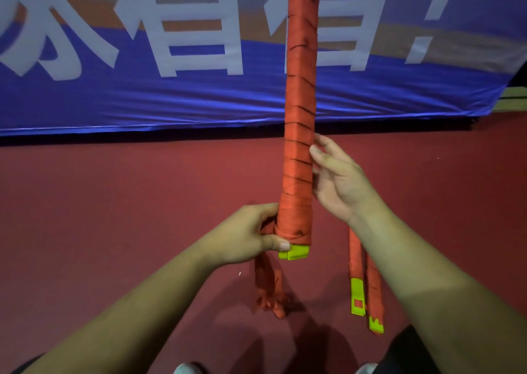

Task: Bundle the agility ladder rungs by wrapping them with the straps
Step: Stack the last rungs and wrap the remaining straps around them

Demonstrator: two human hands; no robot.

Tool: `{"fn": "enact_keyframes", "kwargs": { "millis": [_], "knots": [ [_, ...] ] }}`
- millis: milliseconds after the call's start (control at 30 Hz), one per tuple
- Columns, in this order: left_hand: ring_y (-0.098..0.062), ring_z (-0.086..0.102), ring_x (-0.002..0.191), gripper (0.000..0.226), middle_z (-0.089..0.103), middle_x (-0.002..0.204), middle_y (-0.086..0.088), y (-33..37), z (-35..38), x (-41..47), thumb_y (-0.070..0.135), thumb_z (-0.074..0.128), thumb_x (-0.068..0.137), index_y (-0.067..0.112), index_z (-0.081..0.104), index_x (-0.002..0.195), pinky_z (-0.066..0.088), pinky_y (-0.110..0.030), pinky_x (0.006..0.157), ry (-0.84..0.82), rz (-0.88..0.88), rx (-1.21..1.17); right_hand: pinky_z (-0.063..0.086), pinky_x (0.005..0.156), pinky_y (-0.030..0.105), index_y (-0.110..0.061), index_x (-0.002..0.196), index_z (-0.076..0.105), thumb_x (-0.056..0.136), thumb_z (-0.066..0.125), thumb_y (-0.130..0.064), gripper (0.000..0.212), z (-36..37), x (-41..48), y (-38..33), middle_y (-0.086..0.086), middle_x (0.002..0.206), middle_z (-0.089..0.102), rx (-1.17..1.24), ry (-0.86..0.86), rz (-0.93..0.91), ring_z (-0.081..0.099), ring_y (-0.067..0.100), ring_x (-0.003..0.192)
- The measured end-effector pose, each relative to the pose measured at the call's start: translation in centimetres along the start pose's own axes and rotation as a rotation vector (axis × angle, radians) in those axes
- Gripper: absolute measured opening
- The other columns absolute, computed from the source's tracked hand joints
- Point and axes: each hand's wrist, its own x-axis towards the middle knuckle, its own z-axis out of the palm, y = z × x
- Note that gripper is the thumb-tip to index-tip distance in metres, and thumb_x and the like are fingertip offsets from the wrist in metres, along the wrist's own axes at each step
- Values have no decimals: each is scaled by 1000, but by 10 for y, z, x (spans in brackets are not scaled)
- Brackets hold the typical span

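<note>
Dark red sports floor here, with a big blue fabric banner carrying white characters along the back. The long bundle of rungs wrapped in orange strap is held up in the middle of the shot. It points away from the camera and runs off the top edge, with the strap wound round it in a spiral for pretty much the whole visible length. A lime-green plastic rung end pokes out of the near end.

The left hand has its fingers curled around that near end of the bundle, thumb lying across the bottom edge right beside the green piece. The right hand is opened out, fingers fairly straight and spread. Its fingertips rest against the right side of the bundle a bit further up, gripping nothing.

A loose orange strap tail hangs from under the left hand and seems to bunch up at the floor. Under the right forearm, two more orange strips with lime-green end pieces dangle side by side, apart from the bundle. Pale shoe tips show at the bottom edge.
</note>
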Motion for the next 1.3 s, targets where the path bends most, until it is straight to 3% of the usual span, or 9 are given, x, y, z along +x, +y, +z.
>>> {"fn": "enact_keyframes", "kwargs": {
  "millis": [100, 200, 333, 533, 633, 733, 833, 1033, 1300],
  "knots": [
    [-4, 59, 98, 31, 65, 101, 13, 2, -1, 0, 4, 73, 80, 15, 62, 108, 46, -23, 88, -80, 34, -158, 56, 74, 37, -21, 107, 67, 88, 53, -13, 24, -2, -3, -3, 7, 93, 70, 127, -108, 66, 68, 20, 79],
    [-8, 57, 102, 33, 63, 106, 5, 2, 0, 2, 1, 69, 82, 8, 59, 112, 45, -25, 91, -96, 25, -202, 45, 99, 59, -19, 134, 47, 93, 45, -6, 43, 0, -6, -2, 33, 132, 52, 237, -298, 105, 57, 49, 113],
    [-12, 63, 102, 36, 68, 110, 0, -2, -3, 2, 9, 72, 81, 9, 60, 115, 50, -31, 93, -74, -52, -49, 49, 93, 56, -24, 139, 38, 90, 45, 4, 56, 0, -5, -2, 33, 134, 50, 182, -356, 87, 62, 46, 104],
    [-10, 62, 66, 22, 64, 84, 10, 5, -9, 3, 34, 77, 80, 31, 58, 90, 44, -20, 61, 21, -156, 343, 41, 97, 65, -29, 121, 46, 76, 62, 12, 63, -2, -3, 9, 27, 113, 62, 4, -157, -5, 67, 40, 90],
    [7, 56, 64, 36, 62, 72, 16, 8, 2, 0, 46, 83, 71, 29, 59, 91, 37, -10, 59, 101, -127, 280, 43, 95, 57, -31, 117, 48, 67, 77, 0, 66, 3, -1, 12, 15, 104, 63, -45, -88, -41, 65, 32, 89],
    [9, 60, 62, 36, 66, 68, 15, 12, 14, 2, 29, 85, 73, 18, 61, 98, 42, -7, 61, 144, -131, 111, 48, 83, 45, -32, 120, 47, 62, 83, -11, 71, 7, -1, 12, 11, 106, 58, -99, -33, -59, 60, 29, 91],
    [-7, 68, 87, 46, 74, 94, 6, 4, 6, 4, 28, 84, 70, 16, 64, 110, 54, -30, 85, 65, -171, -103, 52, 63, 26, -29, 121, 47, 74, 73, -12, 57, 7, -2, 10, 7, 98, 55, -85, -9, -71, 60, 17, 80],
    [-7, 60, 100, 38, 66, 105, 8, 4, -8, -6, 2, 65, 81, 10, 56, 117, 46, -22, 87, -235, -116, -345, 55, 82, 43, -18, 129, 48, 81, 67, -15, 52, -2, -2, 3, 22, 113, 63, 95, -124, 23, 67, 38, 94],
    [-13, 62, 77, 34, 66, 101, 10, 4, -6, -1, 7, 68, 89, 21, 53, 117, 50, -24, 67, -361, -189, -173, 56, 80, 34, -7, 122, 57, 68, 81, -17, 60, -2, -1, -6, 9, 101, 69, 101, -325, 112, 68, 23, 83]
  ]
}}
